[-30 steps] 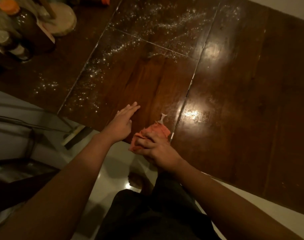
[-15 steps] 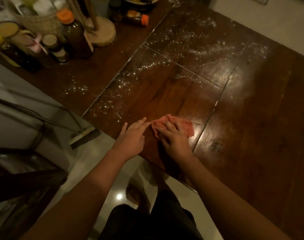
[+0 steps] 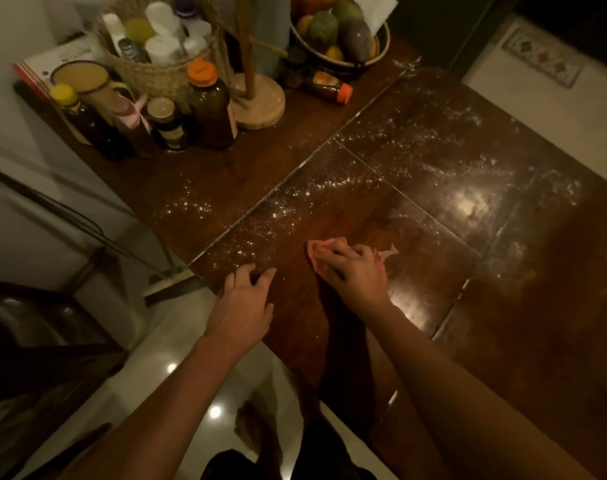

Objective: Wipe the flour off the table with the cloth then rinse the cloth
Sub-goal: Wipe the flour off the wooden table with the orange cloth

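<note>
Near the front edge of the dark wooden table [image 3: 537, 323], a pink cloth [image 3: 318, 248] is held down by the right hand [image 3: 355, 273], whose fingers are bent over the bunched fabric. Most of the cloth is hidden under the palm. Only a crumpled end beyond the fingertips and a thin reddish strip along the hand's outer side can be seen. A pale scrap [image 3: 389, 251] is seen just beside that hand; whether it belongs to the cloth cannot be told.

The left hand [image 3: 246, 294] is laid on the table's edge, apart from the cloth, with fingers spread and loosely bent and nothing held. Both forearms are cut off by the lower frame.

Flour [image 3: 329, 185] is scattered in specks over the boards beyond both hands. Toward the right it is partly lost in glare.

At the back left, a fruit bowl [image 3: 360, 69] and the post of a round wooden stand [image 3: 260, 105] are cut off by the upper frame. Behind a woven basket [image 3: 156, 76] of white containers, a white booklet [image 3: 57, 58] is partly hidden; its line of dark print is too blurred to be read. Labels are carried by an amber bottle with an orange cap [image 3: 210, 109], a small jar [image 3: 167, 124] and a small bottle lying on its side [image 3: 329, 86], but none can be read.
</note>
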